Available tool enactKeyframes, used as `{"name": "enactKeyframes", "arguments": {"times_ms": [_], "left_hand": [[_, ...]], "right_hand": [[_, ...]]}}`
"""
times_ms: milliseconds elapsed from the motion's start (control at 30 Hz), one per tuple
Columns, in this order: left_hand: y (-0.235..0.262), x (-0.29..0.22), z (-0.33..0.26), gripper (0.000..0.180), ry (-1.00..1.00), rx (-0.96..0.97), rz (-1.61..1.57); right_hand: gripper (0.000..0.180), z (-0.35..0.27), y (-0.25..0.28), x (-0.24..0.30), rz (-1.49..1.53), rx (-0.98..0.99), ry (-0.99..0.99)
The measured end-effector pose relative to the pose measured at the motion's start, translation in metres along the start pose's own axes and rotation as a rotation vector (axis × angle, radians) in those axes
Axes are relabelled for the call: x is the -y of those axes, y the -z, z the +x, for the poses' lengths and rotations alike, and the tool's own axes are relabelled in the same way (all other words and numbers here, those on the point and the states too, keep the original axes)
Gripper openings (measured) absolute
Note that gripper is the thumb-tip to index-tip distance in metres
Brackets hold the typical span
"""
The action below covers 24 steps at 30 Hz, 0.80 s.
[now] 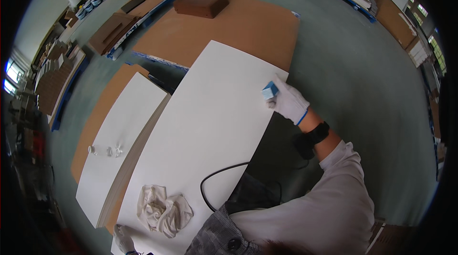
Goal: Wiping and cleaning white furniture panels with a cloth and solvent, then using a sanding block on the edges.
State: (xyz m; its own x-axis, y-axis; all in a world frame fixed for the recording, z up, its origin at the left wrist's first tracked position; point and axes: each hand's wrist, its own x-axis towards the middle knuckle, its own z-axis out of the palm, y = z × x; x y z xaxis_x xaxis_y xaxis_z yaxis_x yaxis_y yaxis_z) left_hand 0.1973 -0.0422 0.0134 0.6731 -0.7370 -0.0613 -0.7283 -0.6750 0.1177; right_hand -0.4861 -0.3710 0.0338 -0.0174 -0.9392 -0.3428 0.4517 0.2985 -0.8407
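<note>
A long white panel (205, 112) lies flat in front of me, running from the lower left to the upper middle. My right hand (291, 102), in a white knit glove with a blue cuff, is closed around a small blue block (270, 90) at the panel's far right edge. The block's lighter face shows. At the near left edge of the panel rests my left hand (125, 239), also gloved, its fingers stretched out and only partly visible. Beside it a crumpled off-white cloth (163, 209) lies on the panel.
Left of the panel is a stack of white boards (114, 136) with a small clear bottle (102, 150) lying on top. A black cable (202, 186) loops over the panel's near right edge. Beyond stands a brown board-topped pallet (253, 26) bearing a brown box (201, 3).
</note>
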Motion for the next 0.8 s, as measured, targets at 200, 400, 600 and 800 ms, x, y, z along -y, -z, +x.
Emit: {"name": "enactKeyframes", "arguments": {"times_ms": [200,400,600,800], "left_hand": [[0.004,-0.029,-0.015,0.044,0.03,-0.026,-0.075],[0.002,-0.013,-0.011,0.052,0.109,-0.118,-0.287],[0.066,-0.078,-0.044,0.043,-0.071,-0.345,-0.582],[0.107,-0.15,-0.096,0.054,-0.379,-0.433,-0.649]], "right_hand": [[0.039,0.002,-0.005,0.038,0.098,-0.184,-0.015],[0.059,0.006,-0.073,0.021,0.042,0.032,-0.264],[0.064,-0.018,-0.196,-0.027,0.104,0.546,-0.588],[0.07,-0.082,-0.323,-0.089,-0.091,0.897,-0.817]]}}
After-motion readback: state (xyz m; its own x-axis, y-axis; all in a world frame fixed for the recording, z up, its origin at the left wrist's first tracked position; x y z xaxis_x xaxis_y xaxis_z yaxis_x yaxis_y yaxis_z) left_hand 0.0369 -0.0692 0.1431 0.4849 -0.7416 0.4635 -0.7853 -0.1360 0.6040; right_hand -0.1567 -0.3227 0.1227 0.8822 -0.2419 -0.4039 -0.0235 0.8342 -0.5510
